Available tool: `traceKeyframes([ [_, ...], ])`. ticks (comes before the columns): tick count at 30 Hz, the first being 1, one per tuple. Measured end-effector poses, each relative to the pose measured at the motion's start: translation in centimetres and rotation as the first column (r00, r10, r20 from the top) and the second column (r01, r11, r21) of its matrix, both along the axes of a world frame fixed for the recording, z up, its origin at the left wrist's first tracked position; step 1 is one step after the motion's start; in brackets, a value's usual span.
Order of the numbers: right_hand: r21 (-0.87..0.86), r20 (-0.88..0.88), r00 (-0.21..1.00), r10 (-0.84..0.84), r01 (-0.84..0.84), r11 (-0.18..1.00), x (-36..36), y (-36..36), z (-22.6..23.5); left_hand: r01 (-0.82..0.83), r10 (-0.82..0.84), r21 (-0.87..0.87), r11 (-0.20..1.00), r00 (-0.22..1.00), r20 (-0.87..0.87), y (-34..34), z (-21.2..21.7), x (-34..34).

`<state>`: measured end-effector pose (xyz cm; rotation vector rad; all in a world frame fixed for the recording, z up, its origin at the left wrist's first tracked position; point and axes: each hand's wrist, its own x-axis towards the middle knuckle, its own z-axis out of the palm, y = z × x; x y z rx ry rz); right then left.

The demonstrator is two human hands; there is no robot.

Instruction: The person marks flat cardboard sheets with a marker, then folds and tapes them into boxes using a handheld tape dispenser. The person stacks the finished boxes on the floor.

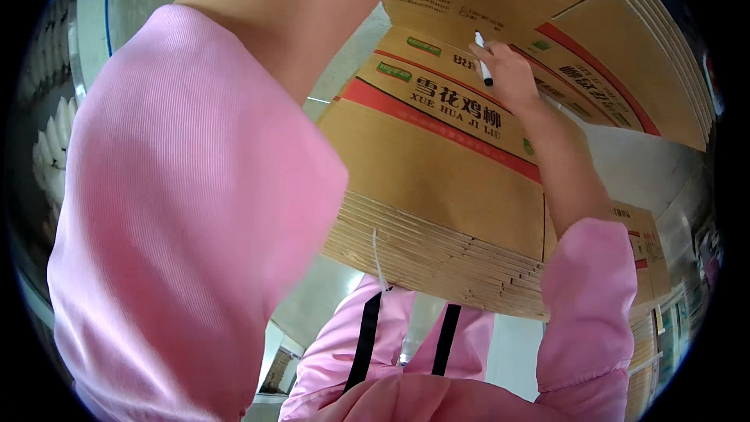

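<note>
A white marker (483, 62) with a black tip sits upright in the right hand (508, 74), its tip pointing down toward the printed top sheet of a stack of flattened cardboard boxes (437, 187). The fingers (494, 53) are curled close together and pinch the marker's barrel, the hand resting on the cardboard beside a red stripe and green labels. The stack lies in front of the person's chest, its layered edges showing along the near side. The left arm, in a pink sleeve (187, 211), rises across the view; its hand is out of sight, so its fingers cannot be judged.
</note>
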<state>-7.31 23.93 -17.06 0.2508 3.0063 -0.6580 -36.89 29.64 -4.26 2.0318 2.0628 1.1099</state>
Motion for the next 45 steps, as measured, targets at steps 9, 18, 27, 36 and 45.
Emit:
traceKeyframes([
  [9, 0.071, 0.226, 0.966, 0.121, -0.141, 0.987, -6.0, 1.9, -2.0, -0.042, 0.046, -0.036, 0.998, 0.994, 0.103, -0.2, -0.6, -0.3],
  [18, -0.104, 0.095, 0.986, 0.139, -0.129, 0.986, -10.3, -2.8, -2.5, 0.012, -0.014, 0.048, 0.999, 0.999, 0.051, -0.4, -0.9, -0.7],
  [27, -0.227, 0.294, 0.955, 0.035, 0.034, 0.973, -16.2, -5.2, -0.8, 0.106, -0.103, -0.019, 0.994, 0.986, 0.128, -1.6, 0.9, -0.6],
  [36, -0.155, 0.251, 0.964, 0.092, -0.054, 0.986, -15.9, -5.2, -1.1, 0.119, -0.118, -0.004, 0.993, 0.985, 0.128, -2.1, 0.5, -0.7],
  [45, -0.246, 0.185, 0.979, 0.079, -0.032, 0.969, -15.9, -5.6, -2.0, 0.131, -0.133, 0.036, 0.991, 0.986, 0.099, -2.2, 0.2, -0.7],
])
